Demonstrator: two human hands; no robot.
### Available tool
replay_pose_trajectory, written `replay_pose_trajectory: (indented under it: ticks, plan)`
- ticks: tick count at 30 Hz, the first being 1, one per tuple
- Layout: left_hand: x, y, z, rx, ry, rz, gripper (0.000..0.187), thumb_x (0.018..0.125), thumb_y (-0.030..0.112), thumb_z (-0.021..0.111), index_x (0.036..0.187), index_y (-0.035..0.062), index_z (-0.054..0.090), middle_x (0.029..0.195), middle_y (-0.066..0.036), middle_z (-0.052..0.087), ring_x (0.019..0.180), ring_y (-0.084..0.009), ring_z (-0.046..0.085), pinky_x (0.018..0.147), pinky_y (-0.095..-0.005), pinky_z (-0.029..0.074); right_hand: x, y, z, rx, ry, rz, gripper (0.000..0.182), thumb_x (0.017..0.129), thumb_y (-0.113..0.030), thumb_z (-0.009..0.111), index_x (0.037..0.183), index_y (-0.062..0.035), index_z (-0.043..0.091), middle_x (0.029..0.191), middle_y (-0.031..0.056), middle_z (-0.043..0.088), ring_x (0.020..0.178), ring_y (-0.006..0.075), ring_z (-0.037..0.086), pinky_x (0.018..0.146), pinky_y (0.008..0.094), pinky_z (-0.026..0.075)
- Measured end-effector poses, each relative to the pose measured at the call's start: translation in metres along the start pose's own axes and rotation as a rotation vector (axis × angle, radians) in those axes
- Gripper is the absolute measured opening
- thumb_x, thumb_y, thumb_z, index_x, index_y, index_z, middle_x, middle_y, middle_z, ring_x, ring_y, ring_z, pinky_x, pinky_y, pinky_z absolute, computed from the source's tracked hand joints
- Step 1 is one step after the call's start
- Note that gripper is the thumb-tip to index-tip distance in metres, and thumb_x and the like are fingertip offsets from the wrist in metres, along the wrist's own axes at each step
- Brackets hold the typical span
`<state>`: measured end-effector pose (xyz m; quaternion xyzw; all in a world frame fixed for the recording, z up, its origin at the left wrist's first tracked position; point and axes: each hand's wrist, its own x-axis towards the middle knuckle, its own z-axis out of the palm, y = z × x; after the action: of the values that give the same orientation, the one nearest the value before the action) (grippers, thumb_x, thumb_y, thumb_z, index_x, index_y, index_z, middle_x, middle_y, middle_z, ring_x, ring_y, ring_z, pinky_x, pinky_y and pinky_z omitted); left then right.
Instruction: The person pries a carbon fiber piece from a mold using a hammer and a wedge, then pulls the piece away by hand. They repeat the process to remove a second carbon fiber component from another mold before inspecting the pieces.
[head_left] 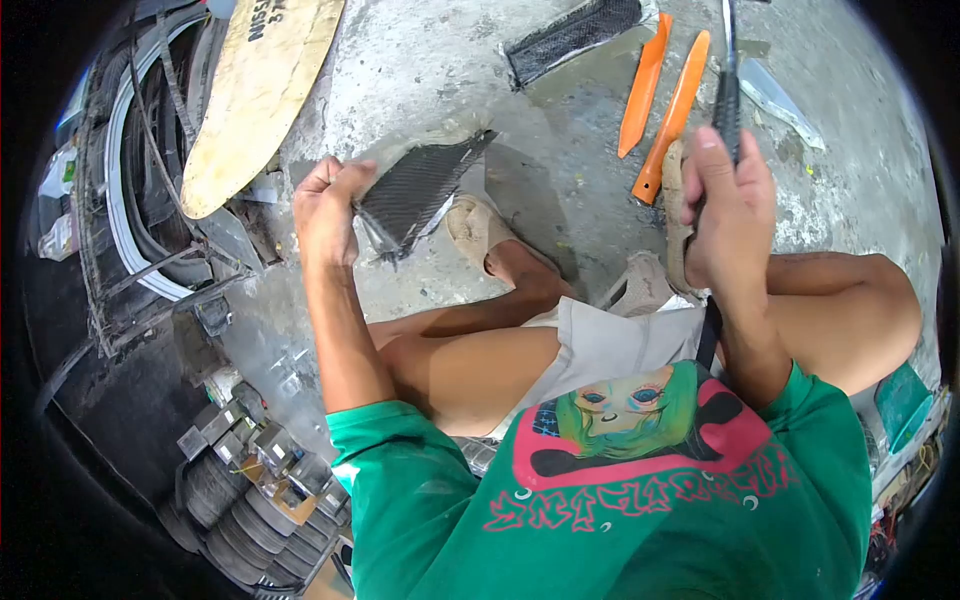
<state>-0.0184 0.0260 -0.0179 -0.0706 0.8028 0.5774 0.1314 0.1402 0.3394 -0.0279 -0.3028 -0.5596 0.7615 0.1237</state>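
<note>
My left hand is closed on the left edge of a black woven carbon-fibre piece, which has ragged, pale edges and is held above the floor. My right hand wraps round the black handle of a tool. Its thin metal shaft points away from me and runs out of the top of the view, so the tool's working end is hidden. Just left of that hand, two orange plastic pry tools, a nearer one and a farther one, lie on the concrete.
Another carbon-fibre piece lies at the far side of the floor. A clear plastic-like scrap is at right. A wooden board with lettering and a metal rack stand at left. Several dark discs are stacked at lower left.
</note>
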Motion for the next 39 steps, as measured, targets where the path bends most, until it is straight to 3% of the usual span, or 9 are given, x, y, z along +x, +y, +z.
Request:
replay_pose_trajectory:
  ticks: [7,11,12,15,21,25,29,32,39]
  plan:
    - [-0.004,0.008,0.017,-0.083,0.111,0.064,0.033,0.078,-0.006,0.062,0.056,0.0106,0.044,0.077,-0.009,0.067,0.065,-0.0097,0.055,0.057,-0.0217,0.038,0.025,-0.048,-0.039,0.084,0.322,-0.585,0.019,0.094,-0.018,0.054,0.083,-0.0033,0.05,0.061,0.0045,0.048,0.049,0.0134,0.046,0.047,0.0261,0.038]
    - [-0.013,0.025,0.034,-0.127,0.108,0.084,0.035,0.078,-0.006,0.064,0.055,0.0107,0.043,0.075,-0.007,0.065,0.062,-0.0063,0.05,0.056,-0.0207,0.036,-0.006,0.005,-0.003,-0.05,0.388,-0.471,0.031,0.097,-0.026,0.045,0.075,-0.0053,0.047,0.061,0.0097,0.051,0.056,0.0195,0.052,0.056,0.0315,0.044]
    - [-0.015,0.027,0.039,-0.112,0.111,0.113,0.036,0.078,-0.006,0.064,0.055,0.0109,0.042,0.074,-0.006,0.064,0.06,-0.0054,0.047,0.055,-0.0206,0.035,0.003,0.104,0.025,-0.1,0.347,-1.032,0.029,0.098,-0.028,0.048,0.08,-0.005,0.047,0.063,0.0112,0.058,0.057,0.018,0.051,0.057,0.0313,0.043]
    - [-0.017,0.033,0.052,-0.109,0.097,0.173,0.039,0.078,-0.006,0.066,0.054,0.0117,0.04,0.069,-0.002,0.06,0.059,-0.0043,0.042,0.054,-0.021,0.033,-0.069,0.082,0.04,-0.329,-0.424,-0.064,0.029,0.091,-0.025,0.06,0.09,-0.0007,0.045,0.061,0.0226,0.055,0.058,0.0408,0.06,0.051,0.0475,0.042]
    - [-0.017,0.023,0.011,-0.063,0.215,0.207,0.043,0.079,-0.006,0.066,0.051,0.0117,0.038,0.065,-0.001,0.057,0.058,-0.0051,0.042,0.055,-0.0221,0.034,-0.021,0.011,0.011,0.137,-0.099,-0.154,0.018,0.098,-0.023,0.051,0.094,-0.0064,0.045,0.059,-0.0012,0.046,0.045,0.0076,0.04,0.042,0.0254,0.036]
    - [-0.022,0.027,0.013,-0.148,0.213,0.224,0.042,0.078,-0.006,0.066,0.051,0.0111,0.039,0.067,-0.003,0.058,0.058,-0.0063,0.043,0.056,-0.0218,0.034,0.001,-0.006,0.011,0.158,0.262,-0.401,0.023,0.101,-0.027,0.041,0.092,-0.0057,0.041,0.056,0.0004,0.045,0.043,0.0131,0.042,0.045,0.0273,0.04]
    - [-0.027,0.039,0.037,-0.179,0.167,0.217,0.043,0.078,-0.005,0.066,0.05,0.0112,0.038,0.065,-0.002,0.057,0.056,-0.005,0.041,0.052,-0.0208,0.031,-0.068,0.061,0.037,-0.447,-0.405,-0.189,0.023,0.096,-0.023,0.051,0.091,-0.0021,0.043,0.057,0.0098,0.048,0.05,0.0212,0.053,0.049,0.0366,0.04]
    - [-0.022,0.021,0.019,-0.114,0.172,0.133,0.043,0.078,-0.006,0.066,0.05,0.0115,0.038,0.063,-0.001,0.056,0.055,-0.0053,0.041,0.054,-0.0208,0.033,-0.056,0.061,0.044,-0.18,-0.425,-0.08,0.026,0.092,-0.024,0.058,0.092,-0.0014,0.044,0.061,0.0128,0.047,0.052,0.0224,0.052,0.049,0.0383,0.038]
    - [-0.049,0.04,-0.005,-0.236,0.278,0.22,0.038,0.075,-0.004,0.069,0.055,0.0109,0.04,0.069,-0.002,0.055,0.062,-0.0087,0.045,0.063,-0.0229,0.036,0.005,0.017,-0.008,-0.113,-0.057,-0.111,0.017,0.098,-0.023,0.052,0.099,-0.0067,0.048,0.062,-0.0035,0.045,0.048,0.0034,0.039,0.042,0.0198,0.032]
